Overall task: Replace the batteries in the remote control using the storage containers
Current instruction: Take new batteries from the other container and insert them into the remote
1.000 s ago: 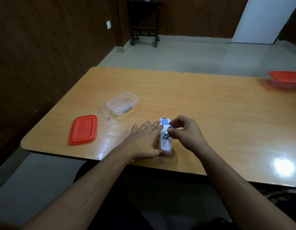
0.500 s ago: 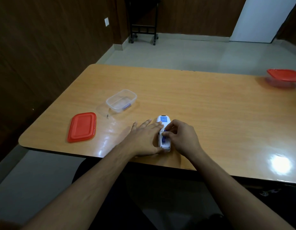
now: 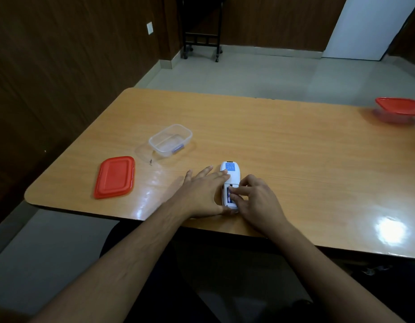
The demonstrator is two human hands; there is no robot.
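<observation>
A white remote control (image 3: 230, 173) lies face down near the table's front edge, its battery bay open. A blue battery (image 3: 229, 194) sits in the bay. My left hand (image 3: 199, 191) lies flat against the remote's left side, steadying it. My right hand (image 3: 255, 200) has its fingertips pressed on the battery in the bay. An open clear container (image 3: 170, 139) holds one blue battery (image 3: 177, 148) and stands to the left behind the remote. Its red lid (image 3: 115, 176) lies flat further left.
A second clear container with a red lid (image 3: 399, 109) on it stands at the table's far right edge. The wooden table (image 3: 283, 145) has a rounded front left corner. A dark wall runs along the left; a black wheeled stand (image 3: 200, 36) is beyond.
My right hand came down from the remote's middle to the bay at its near end, and the blue battery it pinched now lies in the bay. My left hand stayed put.
</observation>
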